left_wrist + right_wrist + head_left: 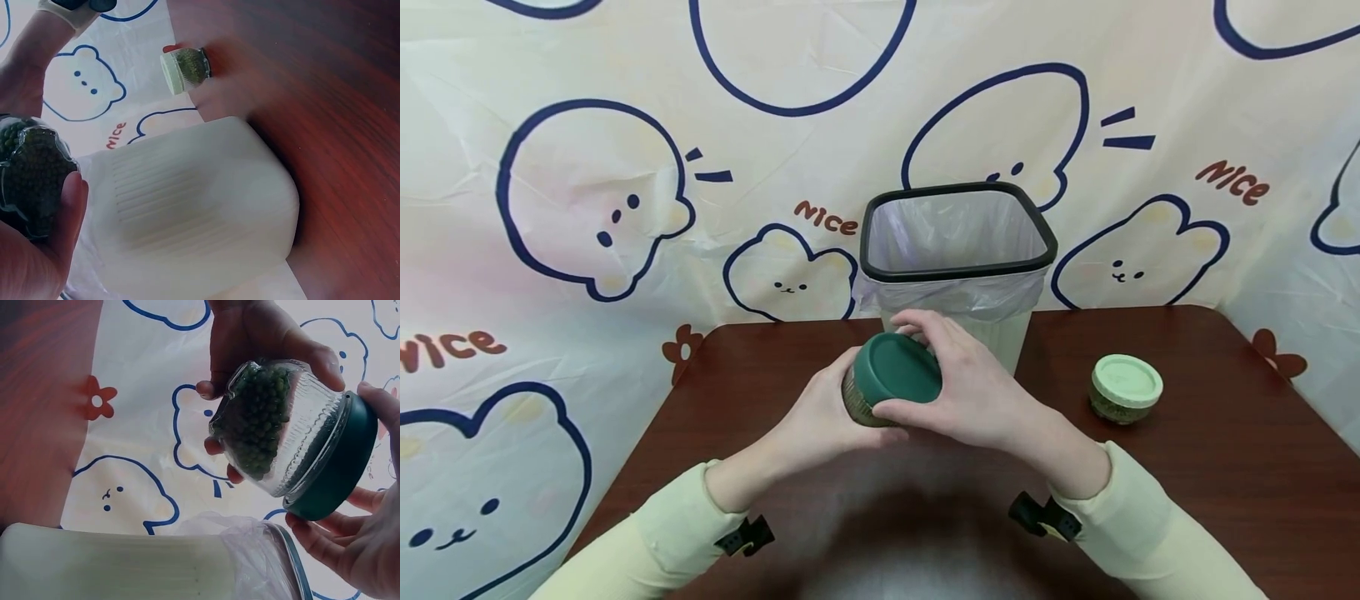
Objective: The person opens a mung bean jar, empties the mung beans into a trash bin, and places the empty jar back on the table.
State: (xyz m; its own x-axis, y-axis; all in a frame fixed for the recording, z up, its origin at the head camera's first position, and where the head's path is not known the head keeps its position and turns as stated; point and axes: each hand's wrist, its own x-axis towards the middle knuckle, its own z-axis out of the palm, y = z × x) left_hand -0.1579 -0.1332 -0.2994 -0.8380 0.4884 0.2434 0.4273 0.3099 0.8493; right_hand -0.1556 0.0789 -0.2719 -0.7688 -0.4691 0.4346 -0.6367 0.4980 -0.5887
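Observation:
A clear glass jar (pixel 256 419) of small green beads or beans, with a dark green lid (pixel 901 368), is held up over the table in front of the bin. The left hand (pixel 820 417) grips the glass body from the left and below. On the lid's rim lie the fingers and thumb of the right hand (pixel 973 387), gripping it from the right. In the right wrist view the jar lies tilted, its lid on and towards the right hand (pixel 369 544). The left wrist view shows the jar's base (pixel 37 181) in the left hand (pixel 37 256).
A pale bin (pixel 1000 333) with a black rim and plastic liner stands at the table's back edge. A small jar with a light green lid (pixel 1126 382) stands on the brown table (pixel 1210 467) at the right. Behind hangs a cartoon-printed sheet (pixel 760 167).

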